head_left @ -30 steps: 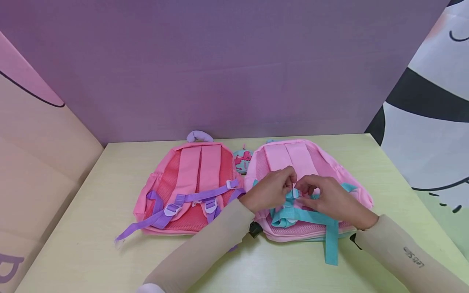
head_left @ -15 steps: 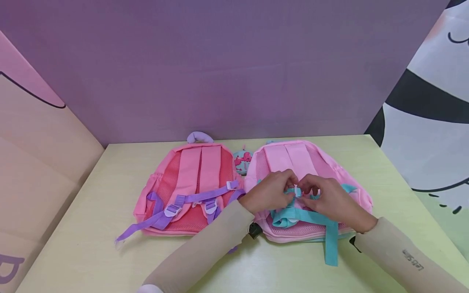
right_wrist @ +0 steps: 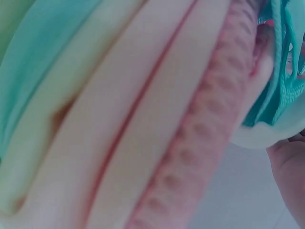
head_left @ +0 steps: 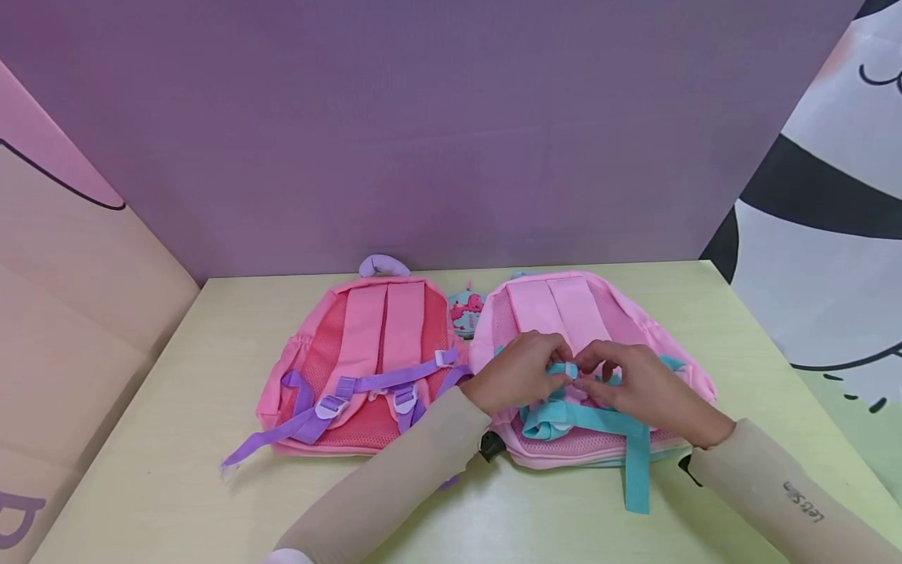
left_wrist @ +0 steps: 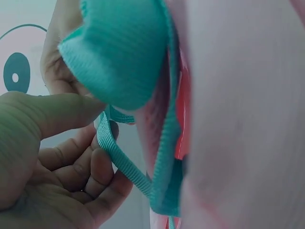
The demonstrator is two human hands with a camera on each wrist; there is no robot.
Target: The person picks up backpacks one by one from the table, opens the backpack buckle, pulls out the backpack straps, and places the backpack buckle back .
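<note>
A light pink backpack [head_left: 557, 301] lies on the table with its back panel and shoulder straps up. Over that panel my left hand [head_left: 521, 372] pinches a teal webbing strap [left_wrist: 125, 164] between thumb and fingers. My right hand [head_left: 634, 384] faces it, thumb and forefinger pinching the same strap at a small light-coloured buckle [head_left: 571, 370]. The fingertips of both hands almost meet there. Below them, more teal webbing [head_left: 599, 419] lies bunched, one loose end [head_left: 637, 478] hanging past the bag's lower edge. In the right wrist view the bag's side hides most of the work.
A coral backpack [head_left: 362, 329] with purple straps [head_left: 296, 423] lies to the left, partly behind the left forearm. Between the bags sits a small round teal-and-pink piece [head_left: 467, 312]. A purple wall [head_left: 451, 133] rises behind the table [head_left: 162, 439].
The buckle has turned and shifted slightly among the fingertips, and the right fingers have closed in on it. Both bags stay where they were.
</note>
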